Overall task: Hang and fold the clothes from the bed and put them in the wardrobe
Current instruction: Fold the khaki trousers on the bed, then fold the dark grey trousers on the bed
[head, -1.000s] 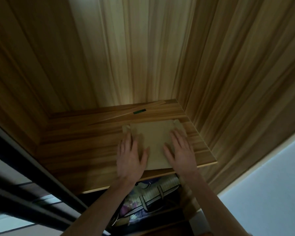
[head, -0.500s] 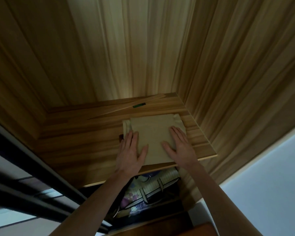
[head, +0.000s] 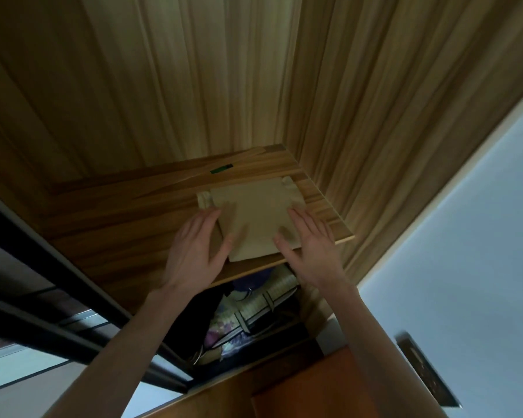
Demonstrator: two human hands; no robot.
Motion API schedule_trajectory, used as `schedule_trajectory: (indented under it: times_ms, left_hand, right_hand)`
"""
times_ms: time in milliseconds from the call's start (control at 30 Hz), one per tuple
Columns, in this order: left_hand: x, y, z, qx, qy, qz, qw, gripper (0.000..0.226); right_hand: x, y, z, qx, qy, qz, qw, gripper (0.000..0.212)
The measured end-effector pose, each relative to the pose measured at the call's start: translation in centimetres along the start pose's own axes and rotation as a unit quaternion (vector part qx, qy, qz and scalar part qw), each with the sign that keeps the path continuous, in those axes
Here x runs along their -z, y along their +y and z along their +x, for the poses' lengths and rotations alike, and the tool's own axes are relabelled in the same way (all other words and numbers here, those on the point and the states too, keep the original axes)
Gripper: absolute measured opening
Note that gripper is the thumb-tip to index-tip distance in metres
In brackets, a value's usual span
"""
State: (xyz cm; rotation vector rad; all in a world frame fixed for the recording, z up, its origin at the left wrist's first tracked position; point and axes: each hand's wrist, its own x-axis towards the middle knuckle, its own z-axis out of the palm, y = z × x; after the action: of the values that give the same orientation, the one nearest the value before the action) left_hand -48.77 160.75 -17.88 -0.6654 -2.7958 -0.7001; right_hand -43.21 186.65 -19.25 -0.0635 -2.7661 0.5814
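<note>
A folded beige garment (head: pixel 254 218) lies flat on the wooden wardrobe shelf (head: pixel 127 233), near the shelf's right end and front edge. My left hand (head: pixel 194 251) sits at the garment's left edge with straight fingers, the thumb spread toward the cloth. On the other side my right hand (head: pixel 311 251) has straight fingers at the garment's right front corner. Whether the palms still touch the cloth I cannot tell. Neither hand grips anything.
Wooden side and back walls (head: pixel 375 116) enclose the shelf. A small green sticker (head: pixel 221 169) lies at the shelf's back. Below the shelf hang patterned clothes and a bag (head: pixel 254 312). A dark sliding-door rail (head: pixel 58 297) runs at the left, a pale wall (head: pixel 465 236) at the right.
Both hands have slid back toward the shelf's front edge, uncovering more of the garment. The garment stays in place on the shelf.
</note>
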Motion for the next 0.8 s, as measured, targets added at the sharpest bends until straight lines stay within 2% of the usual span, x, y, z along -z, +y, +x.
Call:
schedule_trajectory:
  times_ms: [267,433,600,800]
  left_hand:
    - [1.6,0.3,-3.1,-0.064,-0.012,-0.028,0.997,0.064]
    - [3.6,0.8,-3.4,-0.142,-0.028,-0.07,0.987,0.064]
    - [4.1,1.8,-4.9,-0.227,-0.075,-0.138,0.961,0.06]
    - [3.9,4.4,-8.9,-0.312,-0.113,-0.201,0.922,0.059]
  right_hand:
    - [4.1,-2.7,-6.0,-0.082,0.052,-0.057,0.994,0.073]
    - [6.4,-6.4,-9.8,-0.139,0.081,-0.086,0.983,0.071]
    - [7.3,-10.7,-15.7,-0.207,0.12,-0.095,0.966,0.073]
    - [8.3,-15.1,-24.6,-0.309,0.192,-0.107,0.925,0.072]
